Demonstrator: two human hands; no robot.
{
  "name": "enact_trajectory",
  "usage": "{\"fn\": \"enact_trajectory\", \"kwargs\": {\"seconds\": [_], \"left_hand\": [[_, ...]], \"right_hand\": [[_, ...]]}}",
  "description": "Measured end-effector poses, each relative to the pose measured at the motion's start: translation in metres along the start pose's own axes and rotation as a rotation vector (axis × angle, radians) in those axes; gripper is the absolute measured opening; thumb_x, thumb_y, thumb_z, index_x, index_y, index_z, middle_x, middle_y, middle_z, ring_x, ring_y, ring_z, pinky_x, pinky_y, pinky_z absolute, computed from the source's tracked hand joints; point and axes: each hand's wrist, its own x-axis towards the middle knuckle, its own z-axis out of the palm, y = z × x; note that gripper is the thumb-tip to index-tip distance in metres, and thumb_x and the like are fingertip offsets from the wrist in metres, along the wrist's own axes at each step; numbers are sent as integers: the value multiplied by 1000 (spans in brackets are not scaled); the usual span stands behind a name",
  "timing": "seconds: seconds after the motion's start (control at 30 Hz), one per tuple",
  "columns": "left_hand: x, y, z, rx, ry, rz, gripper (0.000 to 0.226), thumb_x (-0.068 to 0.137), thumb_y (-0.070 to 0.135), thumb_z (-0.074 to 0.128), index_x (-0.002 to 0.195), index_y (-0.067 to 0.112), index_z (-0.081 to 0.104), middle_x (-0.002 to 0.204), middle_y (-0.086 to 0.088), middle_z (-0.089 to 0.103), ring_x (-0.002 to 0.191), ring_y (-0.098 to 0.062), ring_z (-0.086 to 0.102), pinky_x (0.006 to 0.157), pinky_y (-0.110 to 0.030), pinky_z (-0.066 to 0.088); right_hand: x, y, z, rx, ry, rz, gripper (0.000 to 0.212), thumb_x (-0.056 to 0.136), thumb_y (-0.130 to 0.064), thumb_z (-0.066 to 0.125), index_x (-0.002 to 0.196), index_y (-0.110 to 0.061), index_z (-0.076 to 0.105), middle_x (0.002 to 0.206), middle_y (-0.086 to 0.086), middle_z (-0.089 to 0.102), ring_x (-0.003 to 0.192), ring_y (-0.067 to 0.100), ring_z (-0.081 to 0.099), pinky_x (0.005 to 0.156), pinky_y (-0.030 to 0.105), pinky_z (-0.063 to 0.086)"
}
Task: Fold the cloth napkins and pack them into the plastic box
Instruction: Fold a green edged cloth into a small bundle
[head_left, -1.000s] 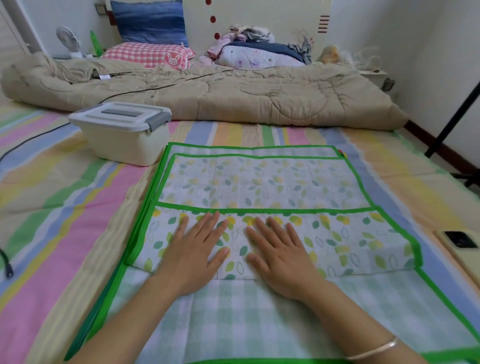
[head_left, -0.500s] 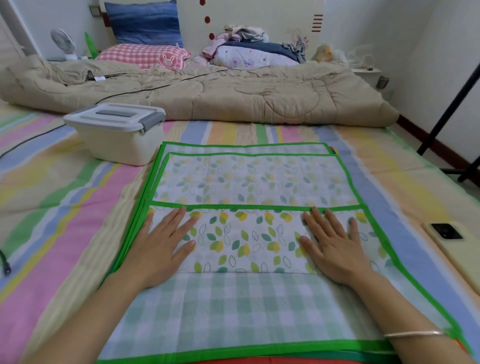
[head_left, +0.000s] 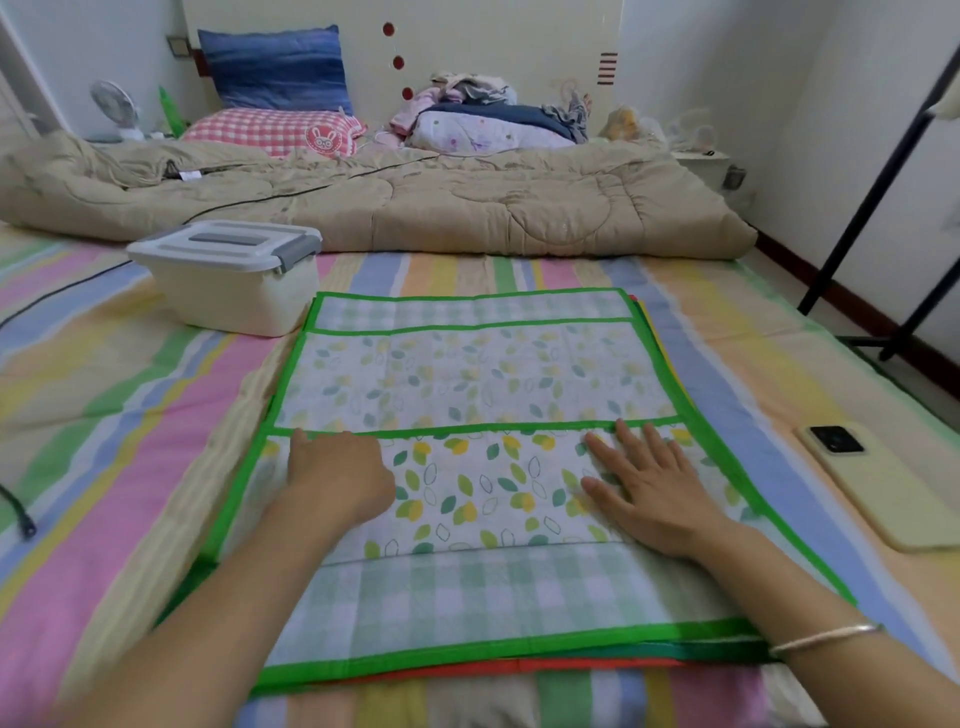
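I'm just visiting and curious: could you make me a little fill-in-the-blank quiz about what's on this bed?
1. The plastic box has its lid ___.
2. The right hand lies flat on the ___-print napkin.
3. The napkin's trim is ___.
4. The phone lies off to the person's ___.
Missing words: closed; leaf; green; right.

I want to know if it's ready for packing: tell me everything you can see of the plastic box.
The plastic box is a cream tub, upright on the striped sheet, beside the napkin's far left corner; contact there is unclear. Its pale lid is on, with a grey handle on top and a grey latch at the right end. Contents are hidden. Left hand and right hand are on the napkin, away from it.
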Motion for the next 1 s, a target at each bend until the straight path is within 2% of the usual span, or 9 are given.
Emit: {"fn": "enact_trajectory", "kwargs": {"seconds": [0.03, 0.1, 0.17, 0.23, 0.37, 0.5, 0.6, 0.9, 1.0], "left_hand": [[-6, 13, -7, 46, 19, -27, 35, 100, 34, 36, 124, 20, 57, 131, -2, 57, 124, -24, 50, 118, -50, 21], [-17, 36, -7, 57, 150, 68, 41, 102, 37, 34, 134, 19, 51, 142, -5, 49, 133, -26, 43, 119, -51, 18], [-24, 54, 6, -69, 268, 294, 55, 105, 45, 25, 156, 24, 25, 165, -3, 18, 151, -22, 17, 123, -50, 3], [-24, 66, 24, -86, 239, 476, 65, 99, 57, 2, 159, 32, -1, 167, 3, -11, 153, -14, -9, 123, -50, -8], [-9, 69, 59, -125, 206, 526, 80, 81, 69, -24, 154, 39, -18, 161, 10, -28, 147, -7, -29, 121, -52, -12], [-9, 69, 66, -142, 234, 526, 86, 73, 67, -33, 153, 39, -21, 159, 11, -33, 144, -5, -33, 121, -52, -14], [-10, 69, 67, -163, 232, 523, 84, 74, 66, -33, 153, 39, -23, 158, 11, -35, 144, -6, -35, 121, -51, -14], [-12, 72, 70, -210, 311, 522, 79, 84, 61, -28, 157, 36, -8, 164, 9, -18, 149, -8, -23, 121, -52, -9], [-11, 71, 75, -256, 331, 526, 67, 96, 58, -8, 159, 36, 1, 166, 9, -10, 152, -8, -15, 121, -51, -6]], "right_hand": [[-7, -3, 0, 10, -6, -6, 106, 50, -93, -23, 148, -53, -9, 161, -6, -18, 148, 22, -21, 120, 44, -11], [-21, -7, 2, 30, -2, -10, 105, 49, -93, -25, 146, -55, -11, 161, -7, -20, 147, 21, -23, 119, 43, -12], [-35, -9, 5, 40, 12, -12, 98, 50, -91, -28, 142, -58, -14, 160, -8, -20, 146, 19, -24, 119, 44, -15], [-45, -8, 7, 29, 21, -12, 90, 52, -88, -31, 137, -61, -17, 158, -11, -23, 145, 17, -26, 116, 47, -20], [-52, 3, 7, 2, 31, 35, 94, 53, -85, -34, 141, -55, -18, 156, -16, -25, 144, 15, -29, 113, 51, -23], [-49, 1, -5, 152, 18, 175, 85, 77, -74, -12, 154, -40, 0, 162, -12, -13, 147, 16, -22, 117, 50, -17], [-36, -16, -20, 252, 150, 246, 64, 96, -61, 13, 155, -36, 13, 164, -6, 0, 149, 18, -14, 119, 46, -13], [97, -87, -42, 39, 200, -117, 58, 101, -30, 39, 154, -24, 17, 163, 8, 3, 150, 29, -1, 121, 44, 5], [139, -101, -47, -90, 128, -155, 62, 98, -22, 41, 155, -20, 16, 163, 7, 0, 150, 29, -3, 121, 47, 3]]}}
